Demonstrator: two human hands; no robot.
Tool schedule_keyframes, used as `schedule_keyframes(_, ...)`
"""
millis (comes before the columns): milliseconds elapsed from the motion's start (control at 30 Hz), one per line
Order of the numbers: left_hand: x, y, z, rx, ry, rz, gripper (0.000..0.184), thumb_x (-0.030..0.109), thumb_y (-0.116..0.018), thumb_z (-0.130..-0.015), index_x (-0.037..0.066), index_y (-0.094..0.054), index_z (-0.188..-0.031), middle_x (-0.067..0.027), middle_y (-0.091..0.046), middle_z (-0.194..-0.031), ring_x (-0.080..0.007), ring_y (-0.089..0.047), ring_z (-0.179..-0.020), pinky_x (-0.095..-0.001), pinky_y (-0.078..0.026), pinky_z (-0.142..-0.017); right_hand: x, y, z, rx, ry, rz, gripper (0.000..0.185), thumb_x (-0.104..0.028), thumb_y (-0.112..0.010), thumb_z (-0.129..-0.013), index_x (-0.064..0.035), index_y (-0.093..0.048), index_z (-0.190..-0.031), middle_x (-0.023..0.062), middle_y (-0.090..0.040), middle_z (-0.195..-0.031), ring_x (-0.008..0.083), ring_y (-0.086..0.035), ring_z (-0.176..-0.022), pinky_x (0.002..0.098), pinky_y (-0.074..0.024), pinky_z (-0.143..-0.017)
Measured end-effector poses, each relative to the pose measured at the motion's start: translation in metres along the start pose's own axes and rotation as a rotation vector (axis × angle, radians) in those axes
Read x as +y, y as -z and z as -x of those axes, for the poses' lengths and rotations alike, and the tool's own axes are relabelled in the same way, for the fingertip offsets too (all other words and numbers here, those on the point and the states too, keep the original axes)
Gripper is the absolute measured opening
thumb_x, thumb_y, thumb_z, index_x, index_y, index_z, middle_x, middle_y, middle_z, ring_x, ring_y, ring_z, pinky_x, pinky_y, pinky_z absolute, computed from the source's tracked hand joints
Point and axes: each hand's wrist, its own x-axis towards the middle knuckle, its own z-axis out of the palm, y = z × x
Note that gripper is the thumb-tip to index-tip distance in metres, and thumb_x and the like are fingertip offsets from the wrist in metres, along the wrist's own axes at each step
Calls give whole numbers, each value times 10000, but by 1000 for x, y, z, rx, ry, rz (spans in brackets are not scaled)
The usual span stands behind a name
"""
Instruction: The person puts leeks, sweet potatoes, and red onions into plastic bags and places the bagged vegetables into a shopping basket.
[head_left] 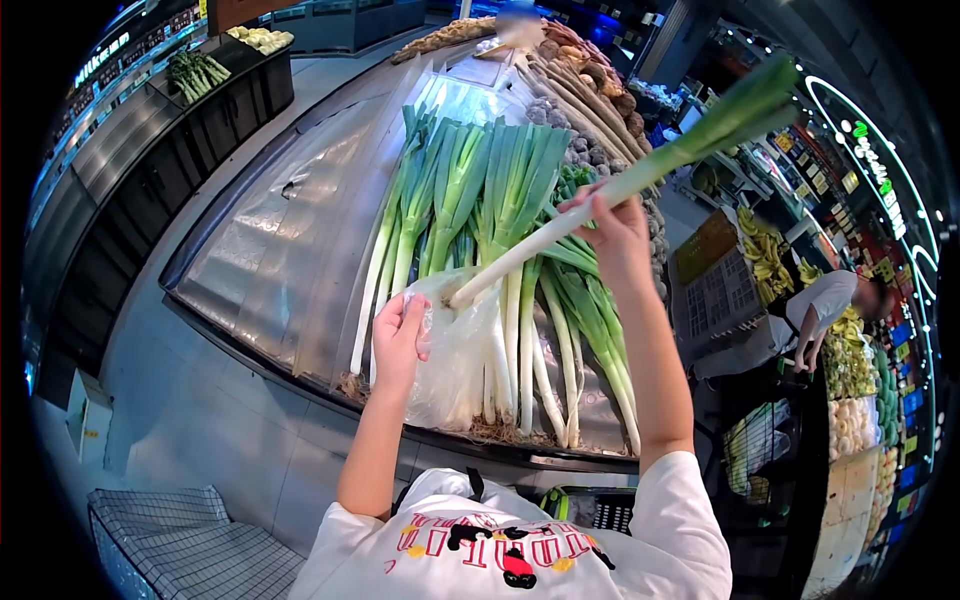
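My right hand (612, 225) grips a long leek (540, 240) around its white stem, its green leaves pointing up to the right. The root end of that leek is at the mouth of a clear plastic bag (450, 370). Pinched on the bag's left edge is my left hand (398, 335), fingers closed. Behind and below the bag lies a pile of leeks (480, 190) on the metal display stand, green tops away from me and roots toward me. Whether the root end is inside the bag or just over its opening, I cannot tell.
The metal display stand (270, 240) spreads out to the left of the leeks. Root vegetables (590, 100) are heaped at the back. A wire cart (180, 540) stands at lower left. On the right, a person (820, 305) is near bananas (765, 260) and a cart.
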Motion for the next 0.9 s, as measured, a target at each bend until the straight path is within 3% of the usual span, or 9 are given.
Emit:
schedule_keyframes(167,-1,-2,-6,-51,-49,-45,226,236,-489,-923,49,-555,-816,57,-406,-521,-8,-341,-395,-172,-264,-345,81,-33,12,-136,-361,132,181,-151,-542,-884,-68,-461,-1022,44,-568,-926,165,-614,-857,300,-527,-685)
schedule_keyframes(300,3,-1,-9,11,-36,-67,238,254,-481,-927,58,-554,-813,63,-400,-518,-5,-341,-399,-169,-267,-345,138,-42,36,-215,-482,193,307,-202,-613,-848,-61,-478,-1084,37,-572,-999,131,-606,-839,269,-503,-655)
schedule_keyframes(500,-4,14,-25,52,-97,-78,256,259,-493,-921,61,-559,-772,64,-392,-510,-4,-345,-406,-174,-278,-330,179,-39,52,-164,-273,524,353,-286,-679,-774,4,-569,-943,92,-617,-764,191,-618,-689,303,-490,-605)
schedule_keyframes(567,-2,16,-29,18,-100,-95,261,247,-494,-919,49,-556,-760,55,-399,-504,-13,-363,-406,-178,-290,-331,178,-36,48,-149,-184,1087,318,-306,-694,-752,-8,-626,-842,87,-636,-725,203,-601,-606,334,-475,-544)
schedule_keyframes(700,0,25,-39,-33,-134,-141,281,240,-494,-917,37,-549,-731,35,-428,-501,-32,-385,-391,-187,-300,-332,144,-38,59,-151,-120,1211,384,-392,-650,-759,-13,-621,-705,155,-567,-612,306,-559,-625,379,-454,-597)
schedule_keyframes(767,-2,33,-44,-57,-107,-174,305,233,-493,-914,29,-545,-693,8,-467,-500,-55,-406,-373,-199,-305,-332,136,-20,65,-468,-2,1305,398,-418,-622,-780,-33,-625,-679,133,-565,-622,288,-530,-642,374,-428,-623)
schedule_keyframes(800,-4,36,-48,-61,-106,-176,305,233,-493,-914,29,-545,-693,8,-467,-500,-55,-406,-373,-199,-305,-332,134,-12,66,-464,-3,1305,398,-418,-622,-780,-33,-625,-679,133,-565,-622,288,-530,-642,374,-428,-623)
schedule_keyframes(900,-9,37,-63,-134,-116,-235,320,230,-491,-913,27,-545,-672,-8,-486,-496,-65,-415,-363,-201,-317,-345,135,18,62,-499,185,950,225,-212,-666,-745,-9,-601,-674,138,-553,-654,298,-510,-658,383,-407,-633)
